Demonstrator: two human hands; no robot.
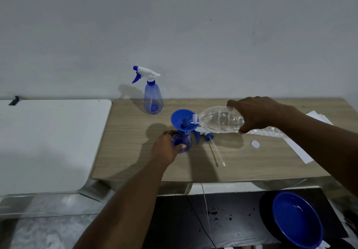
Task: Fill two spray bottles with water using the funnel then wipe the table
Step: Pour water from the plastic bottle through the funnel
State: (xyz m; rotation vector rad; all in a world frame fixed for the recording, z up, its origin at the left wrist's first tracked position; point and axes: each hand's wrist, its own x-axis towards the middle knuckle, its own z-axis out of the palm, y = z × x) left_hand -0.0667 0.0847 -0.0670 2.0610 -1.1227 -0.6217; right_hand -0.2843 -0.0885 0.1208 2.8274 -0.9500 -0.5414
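Observation:
A blue funnel (183,121) sits in the neck of an open blue spray bottle (184,142) near the middle of the wooden table (242,163). My left hand (166,147) grips that bottle's body. My right hand (259,114) holds a clear water bottle (219,122) tipped sideways, its mouth over the funnel's rim. The removed spray head (207,137) with its white tube lies just right of the bottle. A second spray bottle (153,97), capped with its trigger head, stands upright at the back near the wall.
A small white cap (255,144) lies on the table right of the spray head. White sheets (298,148) lie at the right under my forearm. A white table (46,142) adjoins on the left. A blue basin (296,219) sits low at the front right.

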